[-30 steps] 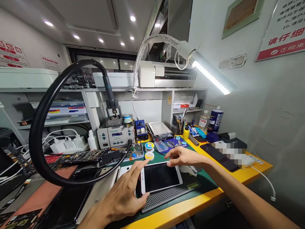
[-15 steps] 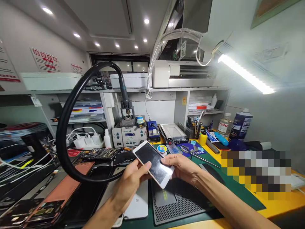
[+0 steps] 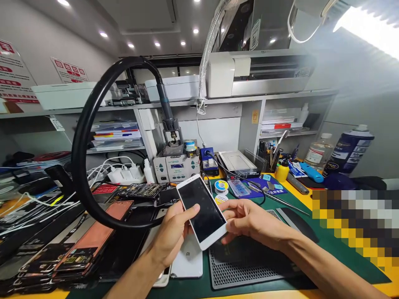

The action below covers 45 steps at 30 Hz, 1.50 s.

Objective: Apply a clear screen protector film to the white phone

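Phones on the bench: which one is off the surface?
The white phone with the dark screen, held up in both hands. The white back-up phone and the copper-backed phone lie flat.

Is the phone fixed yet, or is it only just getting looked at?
Only getting looked at, it seems. The white phone is off the black mat and held up in the left hand and right hand. Its screen is dark and it looks closed, not opened. The tweezers lie untouched on the bench, so any real repair work looks yet to begin.
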{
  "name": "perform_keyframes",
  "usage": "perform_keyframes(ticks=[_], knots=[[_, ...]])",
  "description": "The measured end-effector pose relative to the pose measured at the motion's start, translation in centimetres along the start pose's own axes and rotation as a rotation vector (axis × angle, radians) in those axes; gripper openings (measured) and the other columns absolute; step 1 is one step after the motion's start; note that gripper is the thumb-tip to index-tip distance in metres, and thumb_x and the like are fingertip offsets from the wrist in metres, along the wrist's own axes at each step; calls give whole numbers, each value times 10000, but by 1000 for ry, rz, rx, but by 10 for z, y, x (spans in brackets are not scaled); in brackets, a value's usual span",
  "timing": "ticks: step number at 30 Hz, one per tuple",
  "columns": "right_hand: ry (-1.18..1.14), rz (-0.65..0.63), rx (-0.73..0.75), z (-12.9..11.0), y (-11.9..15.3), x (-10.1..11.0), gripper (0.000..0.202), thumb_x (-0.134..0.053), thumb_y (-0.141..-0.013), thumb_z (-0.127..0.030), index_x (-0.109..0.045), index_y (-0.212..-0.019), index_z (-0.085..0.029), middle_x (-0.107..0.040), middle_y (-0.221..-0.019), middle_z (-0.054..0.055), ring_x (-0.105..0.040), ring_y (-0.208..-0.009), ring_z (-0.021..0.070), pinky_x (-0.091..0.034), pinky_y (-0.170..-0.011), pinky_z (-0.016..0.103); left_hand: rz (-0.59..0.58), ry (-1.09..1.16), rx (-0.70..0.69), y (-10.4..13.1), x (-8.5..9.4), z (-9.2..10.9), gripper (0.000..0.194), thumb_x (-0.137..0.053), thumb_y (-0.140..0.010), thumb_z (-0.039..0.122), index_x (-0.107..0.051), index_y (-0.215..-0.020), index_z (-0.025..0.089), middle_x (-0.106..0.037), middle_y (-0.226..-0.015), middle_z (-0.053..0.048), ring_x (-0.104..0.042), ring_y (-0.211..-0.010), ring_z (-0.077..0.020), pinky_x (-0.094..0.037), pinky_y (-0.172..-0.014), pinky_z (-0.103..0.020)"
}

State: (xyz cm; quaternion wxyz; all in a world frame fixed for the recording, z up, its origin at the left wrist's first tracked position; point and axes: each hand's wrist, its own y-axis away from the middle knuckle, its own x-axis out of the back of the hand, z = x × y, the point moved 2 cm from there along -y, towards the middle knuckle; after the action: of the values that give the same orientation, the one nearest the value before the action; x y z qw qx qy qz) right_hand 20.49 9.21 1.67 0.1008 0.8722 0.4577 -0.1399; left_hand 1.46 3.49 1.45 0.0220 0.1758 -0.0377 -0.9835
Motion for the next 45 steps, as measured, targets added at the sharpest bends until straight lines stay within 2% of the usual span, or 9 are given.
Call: perform_keyframes(ticks=[9,22,25,29,32,34,36,40,45], knots=[[66,27,27,0,2,-8,377,-804,-691,-215,-653,-1028,-137,-639,-779,6,-647,-698,148,-572,-753,351,-29,-28,-1,1,0,1,397,-655,-891,290,-614,-1262,153,-723,-1150,-112,-676,-999,-250,-529,-845,-352],[19,19,65,11,1,-7,361,-779,-761,-141,-638,-1092,-117,-664,-841,42,-630,-705,122,-564,-791,373,-32,-25,-77,3,-3,0,394,-640,-909,302,-599,-1285,190,-674,-1277,-98,-607,-1180,-274,-495,-950,-379],[-25,8,80,14,-1,-9,340,-786,-773,-164,-632,-1074,-127,-667,-869,47,-638,-738,126,-559,-807,363,-19,44,-101,6,-8,1,461,-653,-906,299,-539,-1348,231,-670,-1291,-82,-604,-1198,-257,-479,-984,-378],[-24,-4,48,15,-5,-11,374,-794,-776,-222,-629,-1098,-127,-671,-901,54,-636,-752,125,-562,-796,336,-26,265,20,6,-12,-1,468,-649,-900,304,-527,-1342,212,-712,-1206,-114,-665,-1109,-284,-515,-934,-445],[239,171,135,12,-7,-10,390,-756,-813,-362,-622,-1114,-152,-668,-886,54,-634,-739,165,-577,-681,329,-7,385,56,2,-12,0,398,-632,-899,294,-573,-1273,171,-740,-1119,-137,-707,-1016,-298,-536,-891,-477],[571,369,316,8,-5,-11,341,-710,-846,-416,-642,-1087,-185,-672,-924,65,-631,-768,191,-563,-641,322,7,420,39,0,-11,1,358,-627,-895,268,-595,-1235,162,-750,-1082,-130,-719,-980,-288,-542,-885,-466],[908,466,541,7,-3,-20,275,-695,-859,-393,-668,-1059,-207,-682,-991,87,-633,-851,215,-556,-715,342,22,430,10,-1,-11,3,331,-623,-890,242,-609,-1210,158,-755,-1063,-115,-720,-972,-271,-543,-890,-437],[1316,352,835,14,-7,-45,300,-696,-835,-301,-679,-1098,-158,-700,-1079,151,-642,-998,274,-553,-865,420,14,440,-33,-1,-11,4,296,-598,-900,244,-621,-1181,152,-746,-1085,-100,-703,-1004,-248,-532,-912,-392],[1472,402,796,22,-22,-54,328,-737,-785,-315,-754,-1036,-105,-705,-1158,201,-669,-1053,344,-584,-871,478,20,419,-105,2,-9,5,312,-616,-904,292,-614,-1200,194,-721,-1160,-64,-671,-1070,-225,-500,-950,-348]])
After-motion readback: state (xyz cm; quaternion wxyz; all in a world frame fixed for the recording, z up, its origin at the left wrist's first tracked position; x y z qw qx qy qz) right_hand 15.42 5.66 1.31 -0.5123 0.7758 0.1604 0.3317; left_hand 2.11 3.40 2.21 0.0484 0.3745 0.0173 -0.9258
